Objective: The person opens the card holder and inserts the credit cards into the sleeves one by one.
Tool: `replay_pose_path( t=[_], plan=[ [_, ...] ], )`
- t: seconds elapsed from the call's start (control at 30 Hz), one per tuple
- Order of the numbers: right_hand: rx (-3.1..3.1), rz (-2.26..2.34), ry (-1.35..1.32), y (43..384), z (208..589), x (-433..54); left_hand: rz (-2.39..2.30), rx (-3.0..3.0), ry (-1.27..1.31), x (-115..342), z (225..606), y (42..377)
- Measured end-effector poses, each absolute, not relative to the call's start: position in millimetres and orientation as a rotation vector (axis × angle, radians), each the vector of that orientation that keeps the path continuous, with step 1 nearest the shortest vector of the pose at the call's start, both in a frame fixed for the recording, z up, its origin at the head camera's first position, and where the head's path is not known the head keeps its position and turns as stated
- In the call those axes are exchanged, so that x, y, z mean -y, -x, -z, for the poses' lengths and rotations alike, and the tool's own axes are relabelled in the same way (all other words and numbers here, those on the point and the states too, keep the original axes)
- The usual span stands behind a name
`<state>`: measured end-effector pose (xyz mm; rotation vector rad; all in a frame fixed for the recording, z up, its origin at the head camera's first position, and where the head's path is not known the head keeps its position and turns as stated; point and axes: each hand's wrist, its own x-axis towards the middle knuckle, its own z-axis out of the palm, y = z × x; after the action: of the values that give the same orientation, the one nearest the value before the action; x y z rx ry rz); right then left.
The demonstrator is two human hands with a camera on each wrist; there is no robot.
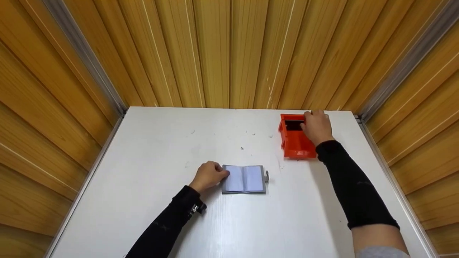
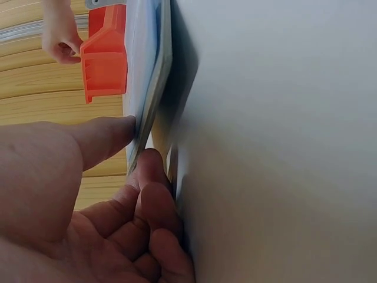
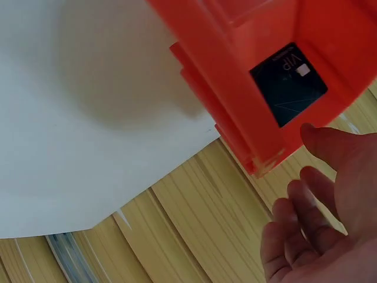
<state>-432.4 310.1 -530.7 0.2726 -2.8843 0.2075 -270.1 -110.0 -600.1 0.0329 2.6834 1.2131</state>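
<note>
A grey card holder (image 1: 264, 190) lies spread on the white table, its pale clear sleeves facing up and a snap tab on its right side. My left hand (image 1: 209, 175) pinches its left edge, thumb on top and fingers beneath; in the left wrist view that edge (image 2: 154, 94) is tilted up off the table. Toward the back right stands a red plastic bin (image 1: 300, 143). Inside it is a black card (image 3: 288, 84) marked VIP. My right hand (image 1: 318, 125) is over the bin's back right rim, thumb near the rim and fingers apart (image 3: 303, 215), holding nothing visible.
The white table (image 1: 161, 143) carries a few small scuffs. Yellow wood-look panels (image 1: 229, 53) rise behind it and on both sides, with grey metal posts (image 1: 86, 53) at the corners.
</note>
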Motion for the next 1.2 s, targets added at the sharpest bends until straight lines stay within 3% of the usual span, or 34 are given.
replay_pose_path(
  t=[0.93,1.2],
  plan=[
    [2.885,-0.036,-0.202,465,548,-298,-1.245,-2.689,-0.06,119,610,273],
    [2.858,-0.104,-0.17,466,555,-301,-1.194,-2.681,-0.019,113,596,266]
  ],
)
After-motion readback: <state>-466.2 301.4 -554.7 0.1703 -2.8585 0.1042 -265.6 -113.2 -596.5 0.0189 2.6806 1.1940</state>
